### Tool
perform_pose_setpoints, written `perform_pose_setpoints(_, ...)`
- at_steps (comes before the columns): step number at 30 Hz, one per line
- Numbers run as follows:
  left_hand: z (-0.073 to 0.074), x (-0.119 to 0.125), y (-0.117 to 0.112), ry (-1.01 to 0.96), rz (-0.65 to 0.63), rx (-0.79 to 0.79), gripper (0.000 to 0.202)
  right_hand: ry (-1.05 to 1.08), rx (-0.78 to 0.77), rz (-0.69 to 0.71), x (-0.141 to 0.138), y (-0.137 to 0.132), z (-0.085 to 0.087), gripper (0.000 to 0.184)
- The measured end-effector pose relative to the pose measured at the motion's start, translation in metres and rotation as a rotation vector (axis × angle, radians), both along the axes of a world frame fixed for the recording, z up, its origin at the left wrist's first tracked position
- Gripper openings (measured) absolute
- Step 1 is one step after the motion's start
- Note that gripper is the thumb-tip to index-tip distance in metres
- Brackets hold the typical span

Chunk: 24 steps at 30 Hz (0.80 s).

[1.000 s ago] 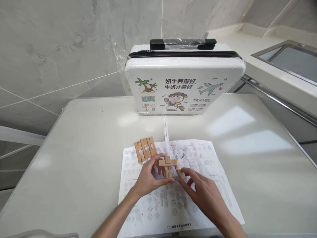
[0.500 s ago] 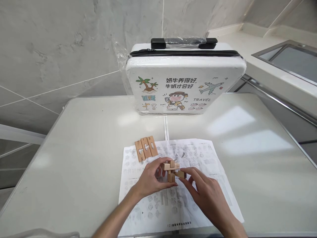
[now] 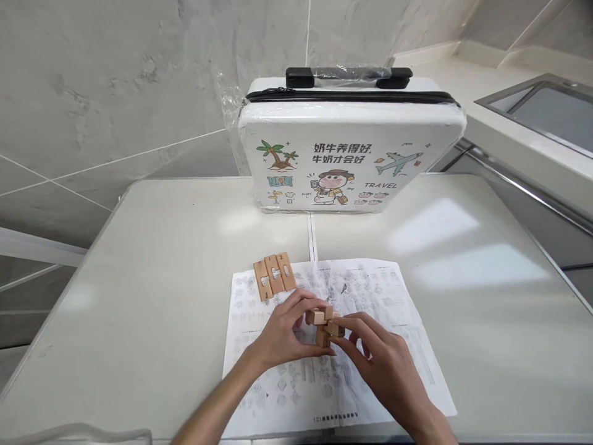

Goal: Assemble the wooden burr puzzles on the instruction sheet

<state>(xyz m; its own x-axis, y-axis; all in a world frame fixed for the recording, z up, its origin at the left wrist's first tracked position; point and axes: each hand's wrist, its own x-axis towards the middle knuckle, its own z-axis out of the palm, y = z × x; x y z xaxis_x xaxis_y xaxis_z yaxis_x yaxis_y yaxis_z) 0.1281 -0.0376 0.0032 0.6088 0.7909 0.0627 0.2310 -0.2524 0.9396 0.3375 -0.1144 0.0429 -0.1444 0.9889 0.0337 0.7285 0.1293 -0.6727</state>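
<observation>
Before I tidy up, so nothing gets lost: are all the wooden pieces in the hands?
No, three flat wooden pieces lie side by side beyond the left hand.

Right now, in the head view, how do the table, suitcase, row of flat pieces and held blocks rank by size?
Table
Suitcase
Row of flat pieces and held blocks: unsure, the blocks being partly hidden

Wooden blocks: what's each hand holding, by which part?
The left hand holds the block cluster from its left side; the right hand pinches one block near its outer end.
</observation>
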Motion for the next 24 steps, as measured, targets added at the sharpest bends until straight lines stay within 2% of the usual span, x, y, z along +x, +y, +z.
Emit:
perform_pose_setpoints(6,-0.0002,-0.0008,-0.0013,0.041,-0.049,-0.074,0.064,0.107,-0.010,-0.016,-0.0030,-0.0005,0.0020,0.024)
perform_pose_setpoints(10,0.0034,-0.0009,-0.0012,0.018,0.000,-0.165,0.068,0.174,-0.054,-0.051,-0.0024,-0.0012,0.0045,0.023)
perform_pose_setpoints(14,0.0063,-0.0022,-0.0007,-0.109,0.079,-0.295,0.076,0.209,-0.091,-0.134,-0.0012,-0.0005,0.0051,0.025)
perform_pose_setpoints(18,0.0065,-0.0045,-0.0003,-0.237,0.063,-0.425,0.080,0.214,-0.137,-0.075,-0.0020,0.0021,0.0002,0.028)
perform_pose_setpoints(24,0.0063,-0.0073,0.0009,-0.294,-0.023,-0.470,0.080,0.347,-0.256,0.010,-0.0017,0.0073,0.0031,0.027)
